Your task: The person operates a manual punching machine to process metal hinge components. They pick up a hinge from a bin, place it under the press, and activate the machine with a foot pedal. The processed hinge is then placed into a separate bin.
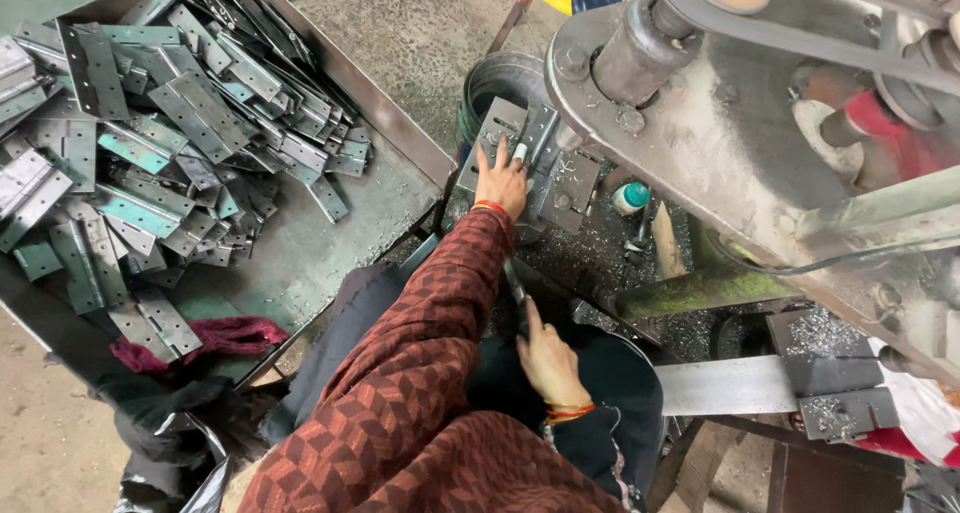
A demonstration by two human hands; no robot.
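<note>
Head view, I'm looking down at both hands in front of a big grey press machine that fills the far right. My left hand is stretched out far, fingers spread flat and pressing on a metal hinge plate that lies on the machine's work bed; hand is open, resting on top, not wrapped around it. The plate sits just left of a dark die block, touching or nearly so, can't tell which. My right hand is near, low over my lap, loosely curled with the forefinger pointing up along a thin dark metal piece; it looks like I'm pinching its lower end but the grip is partly hidden, so I can't tell how tight. Both wrists carry orange bangles, sleeves are a red-brown patterned knit. Left side: a large metal tray with a heap of grey hinges piled toward its far left, bare tray floor on the near right part. A dark red cloth lies at the tray's near edge. Right of the die block: a small white bottle with teal cap, then a wooden stick leaning, metal shavings scattered all around them. Near right, a flat steel bar juts out from a block covered in shavings.
</note>
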